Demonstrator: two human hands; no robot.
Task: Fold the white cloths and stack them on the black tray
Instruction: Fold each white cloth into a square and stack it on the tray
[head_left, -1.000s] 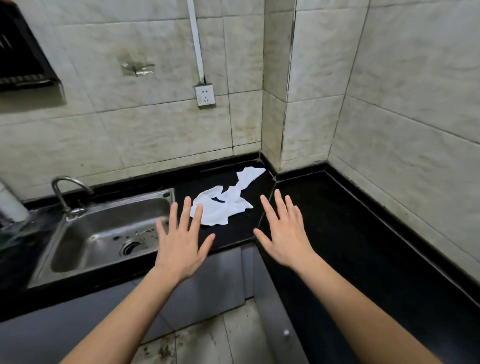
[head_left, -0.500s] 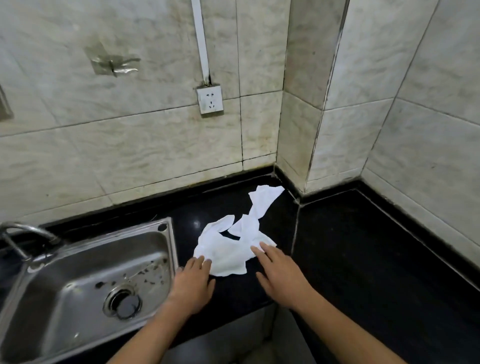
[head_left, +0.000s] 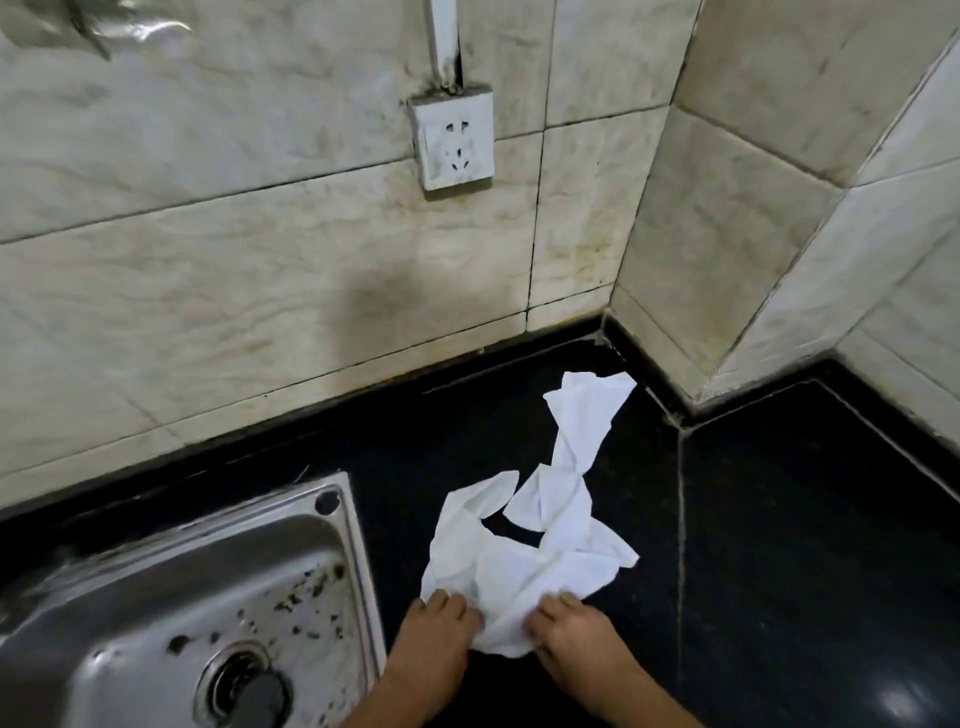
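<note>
One black worktop (head_left: 805, 545), largest, below tiled walls (head_left: 208, 270). Steel sink (head_left: 171, 597) sunk into it, left of crumpled white cloths (head_left: 540, 535); cloths lying on bare worktop, trailing back toward the wall corner. Wall socket (head_left: 453, 141) above the cloths. Left hand (head_left: 436, 631) and right hand (head_left: 574, 631) pinching the cloths' near edge, fingers curled on fabric.

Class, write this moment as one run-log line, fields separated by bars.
stage: grasping | left hand and right hand: gripping near edge of crumpled white cloths | surface: black counter | tray: not visible
</note>
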